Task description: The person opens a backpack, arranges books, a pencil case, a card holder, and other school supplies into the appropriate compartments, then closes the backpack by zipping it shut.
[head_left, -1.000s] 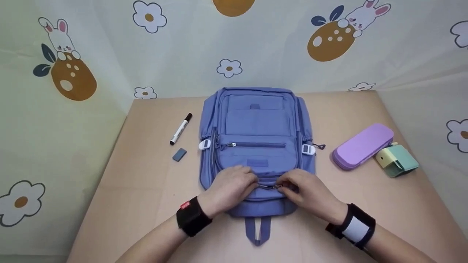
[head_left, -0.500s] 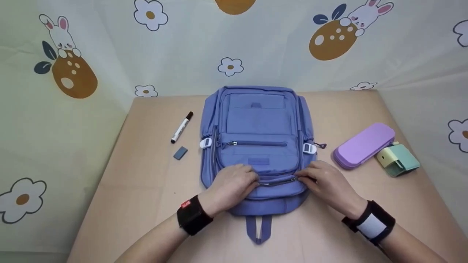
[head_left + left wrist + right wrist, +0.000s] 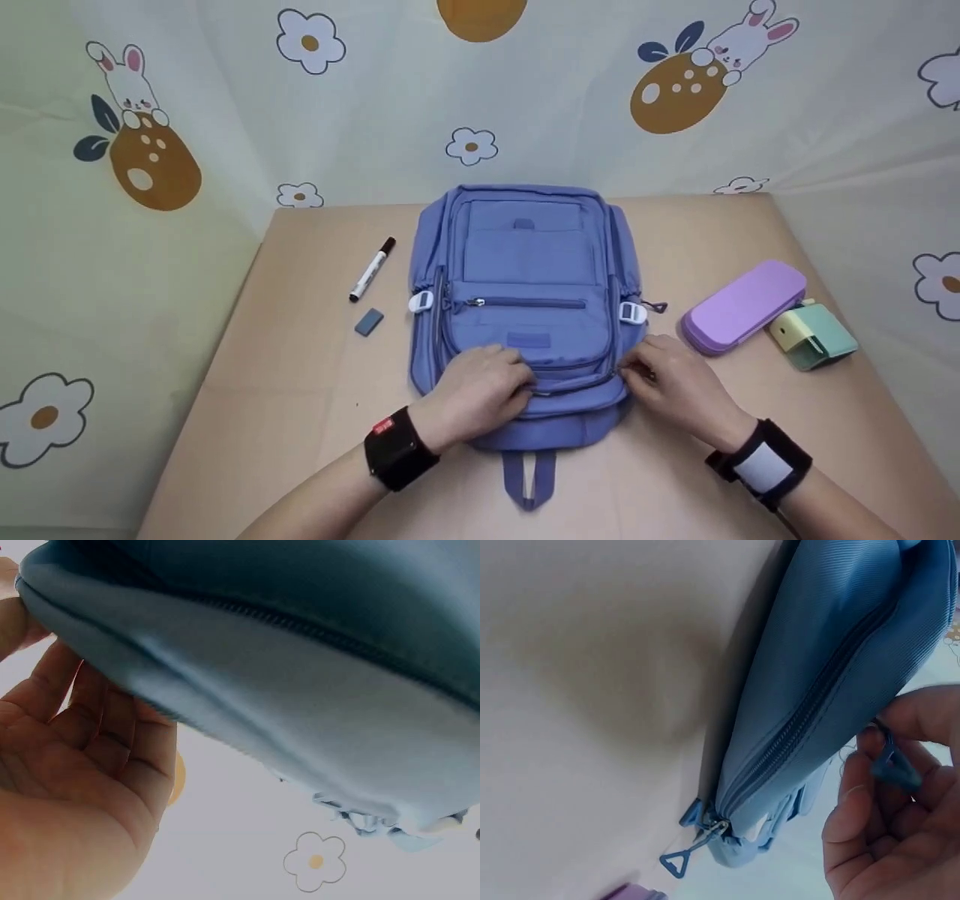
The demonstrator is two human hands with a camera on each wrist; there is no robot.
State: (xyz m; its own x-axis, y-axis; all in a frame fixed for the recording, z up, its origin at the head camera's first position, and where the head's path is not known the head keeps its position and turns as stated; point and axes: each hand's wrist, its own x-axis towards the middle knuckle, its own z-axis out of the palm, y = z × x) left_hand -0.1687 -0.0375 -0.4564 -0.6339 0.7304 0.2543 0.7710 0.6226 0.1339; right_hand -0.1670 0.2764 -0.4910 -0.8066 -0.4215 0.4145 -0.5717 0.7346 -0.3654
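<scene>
A blue backpack lies front up, its top loop toward me. My left hand grips the fabric beside the near pocket's zipper; the left wrist view shows the fingers curled at the fabric edge. At the right end of that zipper my right hand pinches the slider. Its triangular zipper pull dangles among the fingers in the right wrist view. Another zipper runs along the bag's side, with its own pulls hanging loose at the end.
Left of the bag lie a black-and-white marker and a dark eraser. To the right are a purple pencil case and a green-and-yellow pencil sharpener, close together. A patterned cloth hangs behind the table.
My right hand has moved right along the near zipper, drawing the slider from mid-bag to the right end. My left hand has kept its grip in nearly the same place.
</scene>
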